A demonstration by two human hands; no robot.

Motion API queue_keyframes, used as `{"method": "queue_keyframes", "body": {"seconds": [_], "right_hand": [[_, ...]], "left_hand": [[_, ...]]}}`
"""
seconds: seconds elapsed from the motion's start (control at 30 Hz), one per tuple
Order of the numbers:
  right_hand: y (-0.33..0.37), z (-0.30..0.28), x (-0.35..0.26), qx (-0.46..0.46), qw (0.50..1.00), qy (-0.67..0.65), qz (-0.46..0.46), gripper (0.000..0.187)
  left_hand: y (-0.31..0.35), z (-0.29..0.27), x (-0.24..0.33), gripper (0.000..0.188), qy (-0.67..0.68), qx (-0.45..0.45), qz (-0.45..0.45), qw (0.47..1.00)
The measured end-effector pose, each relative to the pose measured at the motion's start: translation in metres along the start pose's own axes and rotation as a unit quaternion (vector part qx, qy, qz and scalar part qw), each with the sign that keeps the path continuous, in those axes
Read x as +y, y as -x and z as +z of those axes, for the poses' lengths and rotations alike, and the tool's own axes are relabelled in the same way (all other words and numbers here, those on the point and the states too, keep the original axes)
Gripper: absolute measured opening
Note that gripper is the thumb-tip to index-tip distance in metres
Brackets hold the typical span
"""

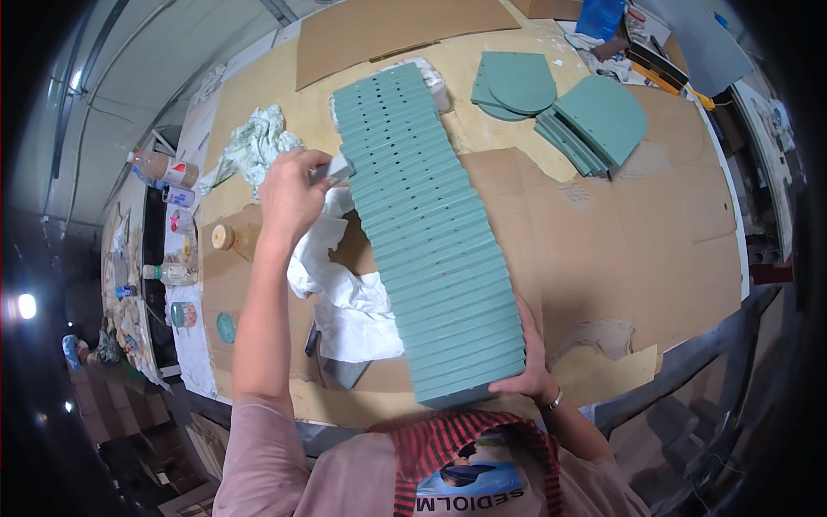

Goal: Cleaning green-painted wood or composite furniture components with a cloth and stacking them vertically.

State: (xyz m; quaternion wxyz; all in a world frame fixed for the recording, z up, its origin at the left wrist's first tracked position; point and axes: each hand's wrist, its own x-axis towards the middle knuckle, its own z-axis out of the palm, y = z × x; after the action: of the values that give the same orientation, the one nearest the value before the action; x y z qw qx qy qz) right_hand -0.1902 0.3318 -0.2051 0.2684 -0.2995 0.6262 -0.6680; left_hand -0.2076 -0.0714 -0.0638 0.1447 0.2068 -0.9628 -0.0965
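A long row of green panels (431,233), packed face to face with small dark holes along their upper edges, runs from near my body toward the far side of the table. My left hand (293,185) pinches a small grey-white block, like a sanding block (338,169), against the row's left side near the far end. At the near right corner, my right hand (532,366) grips the row, thumb at the near end and fingers along the right side. A white cloth (357,314) lies left of the row, partly beside its edge.
Loose green panels (603,121) with rounded ends lie at the far right on cardboard (637,233). A crumpled cloth (258,142), a bottle with a tan cap (237,239) and a round teal lid (226,327) are at left. Several bottles and jars (177,274) line the left edge.
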Motion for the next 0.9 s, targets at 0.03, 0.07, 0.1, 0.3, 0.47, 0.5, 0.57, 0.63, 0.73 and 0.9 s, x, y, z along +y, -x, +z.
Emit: {"method": "queue_keyframes", "body": {"seconds": [0.03,0.07,0.1,0.3,0.47,0.5,0.57,0.63,0.73,0.9], "right_hand": [[0.0,0.0,0.001,0.0,1.0,0.0,0.001,0.135],[0.0,0.0,0.004,-0.001,1.0,0.0,0.002,0.135],[0.001,0.0,0.005,-0.002,1.0,0.0,0.003,0.135],[0.0,0.001,0.004,-0.001,1.0,-0.01,0.004,0.135],[0.0,0.001,0.003,0.001,1.0,-0.005,0.006,0.136],[0.0,0.002,0.004,0.003,1.0,-0.001,0.006,0.136],[0.001,0.001,0.003,0.001,1.0,-0.007,0.012,0.136],[0.001,0.001,0.004,-0.001,1.0,-0.011,0.018,0.136],[0.003,0.003,0.004,0.0,0.999,-0.03,0.027,0.135],[0.007,0.005,0.011,0.004,0.998,-0.043,0.041,0.133]], "left_hand": [[0.002,-0.002,0.0,0.021,-0.017,0.012,-0.012,1.0],[0.003,-0.003,0.003,0.021,-0.018,0.011,-0.012,1.0],[0.004,-0.004,0.009,0.021,0.0,0.023,-0.019,1.0],[0.005,0.003,0.011,0.021,0.014,0.036,0.004,0.999],[0.017,-0.01,0.004,0.022,0.031,0.069,-0.064,0.995],[0.021,-0.003,0.004,0.023,0.095,0.07,-0.026,0.993],[0.031,-0.003,0.024,0.025,0.086,0.014,0.018,0.996],[0.035,-0.003,0.025,0.025,0.048,-0.008,0.01,0.999],[0.036,-0.013,0.006,0.025,-0.032,0.029,-0.057,0.997],[0.059,-0.018,0.037,0.029,0.148,-0.02,0.079,0.986]]}}
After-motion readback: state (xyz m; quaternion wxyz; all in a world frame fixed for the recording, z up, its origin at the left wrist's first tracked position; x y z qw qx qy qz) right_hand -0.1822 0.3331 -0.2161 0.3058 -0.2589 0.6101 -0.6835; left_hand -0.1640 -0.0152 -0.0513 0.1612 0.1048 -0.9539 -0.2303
